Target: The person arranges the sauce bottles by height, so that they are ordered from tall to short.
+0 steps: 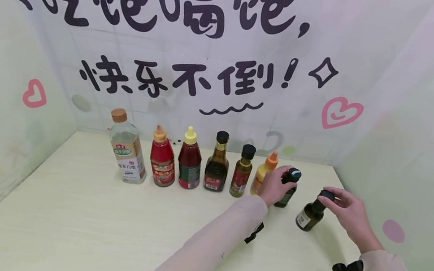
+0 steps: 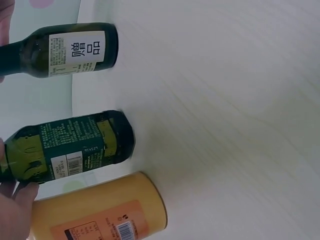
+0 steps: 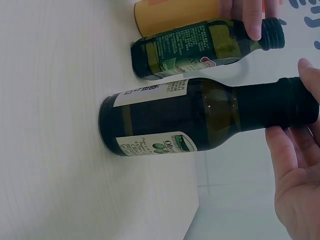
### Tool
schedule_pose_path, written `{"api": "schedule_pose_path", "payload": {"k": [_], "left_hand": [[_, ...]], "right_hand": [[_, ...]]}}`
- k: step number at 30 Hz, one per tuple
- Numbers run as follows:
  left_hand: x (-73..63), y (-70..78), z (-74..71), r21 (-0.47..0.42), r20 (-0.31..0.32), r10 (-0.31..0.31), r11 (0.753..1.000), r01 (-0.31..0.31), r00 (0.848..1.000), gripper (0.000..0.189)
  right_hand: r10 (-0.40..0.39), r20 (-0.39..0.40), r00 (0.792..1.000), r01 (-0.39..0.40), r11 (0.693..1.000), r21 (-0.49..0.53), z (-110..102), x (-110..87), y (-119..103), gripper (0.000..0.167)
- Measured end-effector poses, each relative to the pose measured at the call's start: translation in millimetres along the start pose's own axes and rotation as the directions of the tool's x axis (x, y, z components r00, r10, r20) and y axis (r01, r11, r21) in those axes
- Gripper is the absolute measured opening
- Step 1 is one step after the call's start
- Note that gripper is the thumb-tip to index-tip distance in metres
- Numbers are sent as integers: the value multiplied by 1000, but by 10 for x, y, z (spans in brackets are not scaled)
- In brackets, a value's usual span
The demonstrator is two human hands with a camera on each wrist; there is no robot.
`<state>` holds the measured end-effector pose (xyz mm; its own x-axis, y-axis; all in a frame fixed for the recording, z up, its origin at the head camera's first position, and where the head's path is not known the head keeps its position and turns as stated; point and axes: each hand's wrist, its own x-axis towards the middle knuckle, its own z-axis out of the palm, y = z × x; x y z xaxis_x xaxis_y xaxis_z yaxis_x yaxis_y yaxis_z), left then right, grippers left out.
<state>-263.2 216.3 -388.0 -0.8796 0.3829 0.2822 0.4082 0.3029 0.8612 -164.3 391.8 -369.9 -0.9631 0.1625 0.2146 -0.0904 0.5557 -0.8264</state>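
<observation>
My left hand [image 1: 273,186] grips a small green glass bottle [image 2: 75,145] near its neck, at the right end of the bottle row. The bottle has a dark green label with a barcode and a dark cap. Farther right, my right hand [image 1: 351,211] pinches the black cap and neck of a dark olive oil bottle [image 3: 160,117] between thumb and fingers. White labels show on this bottle, and it leans slightly in the head view. A yellow squeeze bottle [image 2: 100,207] with an orange tip stands just left of the green one, partly hidden by my left hand.
Along the back of the pale table [image 1: 80,222] stand a clear vinegar bottle [image 1: 129,156], two red sauce bottles [image 1: 162,162], a dark sauce bottle [image 1: 217,167] and a small black-capped bottle [image 1: 241,174]. A printed backdrop [image 1: 186,118] rises behind; side panels flank the table.
</observation>
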Motion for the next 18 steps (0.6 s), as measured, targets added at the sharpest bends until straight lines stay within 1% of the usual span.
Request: {"api": "schedule_pose_path", "payload": {"k": [6,11,14,18], "left_hand": [[16,46,-13,66,8,-36,997,35,999,39],[11,82,-18,87,5,-56,995,56,998,39],[9,102,-11,93,-4,-55,994,55,998,38],[5,107,18,97,-33,-64,993,67,997,37]], "right_hand": [[3,3,1000,-3,1000,-15,14,1,8,35],[-3,2,1000,3,1000,-7,18,4,17,33],[-3,-3,1000,3,1000,-2,12,6,19,30],[-3,0,1000,3,1000,1,6,8,22,30]]}}
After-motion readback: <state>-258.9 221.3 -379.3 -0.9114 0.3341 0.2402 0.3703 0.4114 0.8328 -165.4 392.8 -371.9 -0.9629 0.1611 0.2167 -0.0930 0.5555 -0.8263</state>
